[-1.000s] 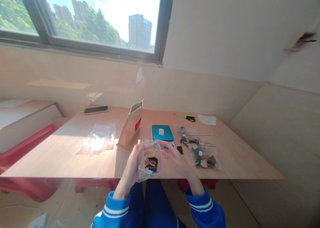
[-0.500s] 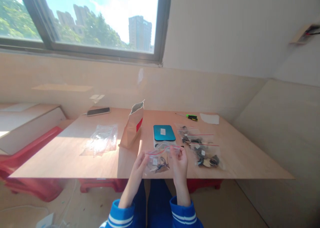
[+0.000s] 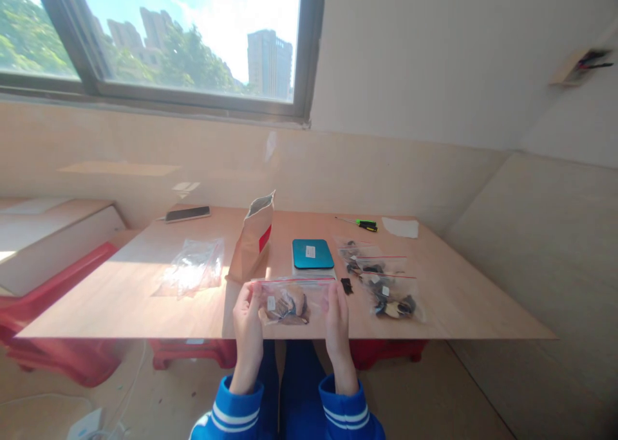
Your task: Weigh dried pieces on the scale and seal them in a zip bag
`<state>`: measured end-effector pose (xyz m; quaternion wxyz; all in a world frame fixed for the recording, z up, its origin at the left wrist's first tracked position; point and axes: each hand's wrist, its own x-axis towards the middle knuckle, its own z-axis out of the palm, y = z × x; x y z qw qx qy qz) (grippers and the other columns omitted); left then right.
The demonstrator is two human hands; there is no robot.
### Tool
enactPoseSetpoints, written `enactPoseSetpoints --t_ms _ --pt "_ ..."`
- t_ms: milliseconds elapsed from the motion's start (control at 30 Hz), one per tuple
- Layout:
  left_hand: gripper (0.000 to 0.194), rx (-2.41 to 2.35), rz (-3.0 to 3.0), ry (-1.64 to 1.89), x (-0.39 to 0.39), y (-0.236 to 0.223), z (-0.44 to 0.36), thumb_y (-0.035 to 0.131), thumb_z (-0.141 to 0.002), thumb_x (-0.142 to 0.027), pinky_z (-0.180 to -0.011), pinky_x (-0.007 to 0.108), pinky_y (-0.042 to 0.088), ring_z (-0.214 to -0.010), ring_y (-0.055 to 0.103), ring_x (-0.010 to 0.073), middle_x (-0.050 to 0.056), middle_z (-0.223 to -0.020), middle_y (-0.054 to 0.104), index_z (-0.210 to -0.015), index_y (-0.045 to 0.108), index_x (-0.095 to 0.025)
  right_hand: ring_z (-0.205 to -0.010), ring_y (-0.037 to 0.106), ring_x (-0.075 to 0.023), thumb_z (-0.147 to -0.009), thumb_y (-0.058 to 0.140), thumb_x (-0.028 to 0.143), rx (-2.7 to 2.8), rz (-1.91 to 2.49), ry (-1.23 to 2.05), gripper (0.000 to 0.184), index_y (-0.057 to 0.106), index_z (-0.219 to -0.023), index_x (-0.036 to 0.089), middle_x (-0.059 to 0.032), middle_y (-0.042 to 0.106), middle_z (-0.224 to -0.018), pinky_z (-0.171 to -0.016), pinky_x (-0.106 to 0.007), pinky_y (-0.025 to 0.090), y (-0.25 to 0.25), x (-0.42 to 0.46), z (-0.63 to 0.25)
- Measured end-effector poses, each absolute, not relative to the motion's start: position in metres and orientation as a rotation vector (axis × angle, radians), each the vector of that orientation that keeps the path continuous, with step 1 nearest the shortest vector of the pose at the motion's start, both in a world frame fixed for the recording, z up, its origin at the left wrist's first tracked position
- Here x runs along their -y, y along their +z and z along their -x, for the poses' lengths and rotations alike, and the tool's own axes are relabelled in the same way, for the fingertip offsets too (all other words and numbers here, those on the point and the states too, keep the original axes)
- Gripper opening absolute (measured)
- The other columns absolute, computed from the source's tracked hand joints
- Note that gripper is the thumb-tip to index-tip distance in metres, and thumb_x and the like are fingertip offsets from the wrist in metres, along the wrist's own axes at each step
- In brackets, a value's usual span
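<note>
Between my hands a clear zip bag [image 3: 316, 303] with a red seal line is stretched flat, with brown and dark dried pieces inside and a small white label. My left hand [image 3: 248, 318] pinches its upper left corner. At the upper right corner, my right hand [image 3: 338, 321] grips the bag too. Just behind it sits a small scale with a blue-green top [image 3: 313, 255]. A small dark piece [image 3: 346, 286] lies on the table right of the scale. Several similar filled zip bags [image 3: 393, 302] overlap farther right.
An open brown paper pouch [image 3: 253, 240] stands left of the scale. Beyond it are flat clear bags [image 3: 193, 263] and a phone [image 3: 188, 214]. A green-and-black screwdriver [image 3: 364, 224] and a white paper scrap [image 3: 400, 228] lie at the back right of the table [image 3: 463, 298].
My hands have moved apart, pulling the bag's top edge straight and turning its contents to face me. The dark piece by the scale now shows more fully.
</note>
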<state>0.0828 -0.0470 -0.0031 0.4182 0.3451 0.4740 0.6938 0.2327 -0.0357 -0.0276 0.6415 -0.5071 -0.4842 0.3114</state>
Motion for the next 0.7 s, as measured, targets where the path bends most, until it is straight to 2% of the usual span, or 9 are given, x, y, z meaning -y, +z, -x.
enactPoseSetpoints --t_ms 100,167,300,400,533,600,700 --pt "0.037 -1.248 -0.893 1.773 0.050 0.002 -0.084 0.058 -0.081 -0.055 -0.055 0.020 0.040 -0.057 0.049 0.0112 -0.003 -0.062 0.053 -0.074 0.058 -0.018 -0.063 0.058 -0.0180 -0.089 0.043 0.058 1.099 1.146 0.763 0.037 0.058 -0.085 0.024 -0.0005 0.059 -0.068 -0.056 -0.029 0.047 -0.017 0.041 -0.235" --pt "0.038 -1.302 -0.907 1.795 0.053 0.004 -0.083 0.059 -0.080 -0.056 -0.052 0.020 0.037 -0.054 0.046 0.0109 -0.004 -0.059 0.049 -0.072 0.056 -0.019 -0.057 0.055 -0.0159 -0.086 0.049 0.058 1.100 1.140 0.808 0.036 0.057 -0.080 0.023 0.0017 0.056 -0.063 -0.053 -0.027 0.045 -0.010 0.043 -0.238" --pt "0.041 -1.395 -0.982 1.785 0.058 0.006 -0.077 0.056 -0.080 -0.059 -0.051 0.020 0.036 -0.053 0.045 0.0112 -0.004 -0.058 0.049 -0.072 0.058 -0.019 -0.073 0.063 -0.0189 -0.081 0.058 0.054 1.137 1.096 0.880 0.034 0.062 -0.082 0.021 -0.0024 0.066 -0.078 -0.067 -0.030 0.051 -0.004 0.046 -0.243" --pt "0.040 -1.395 -1.025 1.731 0.061 0.009 -0.074 0.055 -0.081 -0.059 -0.050 0.021 0.035 -0.052 0.045 0.0117 -0.004 -0.057 0.050 -0.077 0.061 -0.019 -0.079 0.066 -0.0215 -0.082 0.058 0.052 1.122 1.070 0.919 0.032 0.064 -0.084 0.021 -0.0038 0.069 -0.080 -0.074 -0.033 0.054 -0.003 0.048 -0.241" --pt "0.037 -1.327 -1.139 1.635 0.065 0.014 -0.075 0.058 -0.080 -0.056 -0.054 0.022 0.041 -0.059 0.054 0.0139 0.000 -0.066 0.060 -0.079 0.064 -0.019 -0.090 0.067 -0.0240 -0.081 0.060 0.050 1.159 1.068 0.866 0.031 0.066 -0.091 0.021 -0.0071 0.072 -0.093 -0.080 -0.036 0.053 0.001 0.051 -0.235" --pt "0.036 -1.360 -1.129 1.670 0.066 0.016 -0.076 0.058 -0.081 -0.054 -0.058 0.023 0.043 -0.064 0.057 0.0152 0.002 -0.071 0.064 -0.080 0.066 -0.019 -0.087 0.067 -0.0241 -0.081 0.060 0.050 1.129 1.091 0.808 0.032 0.067 -0.091 0.020 -0.0081 0.072 -0.093 -0.078 -0.037 0.054 0.004 0.052 -0.235" --pt "0.036 -1.458 -0.991 1.812 0.069 0.020 -0.075 0.057 -0.082 -0.053 -0.058 0.023 0.044 -0.064 0.057 0.0153 0.001 -0.070 0.064 -0.084 0.067 -0.018 -0.069 0.065 -0.0215 -0.082 0.058 0.053 1.028 1.137 0.725 0.035 0.067 -0.087 0.019 -0.0073 0.072 -0.079 -0.064 -0.034 0.054 0.007 0.053 -0.235"
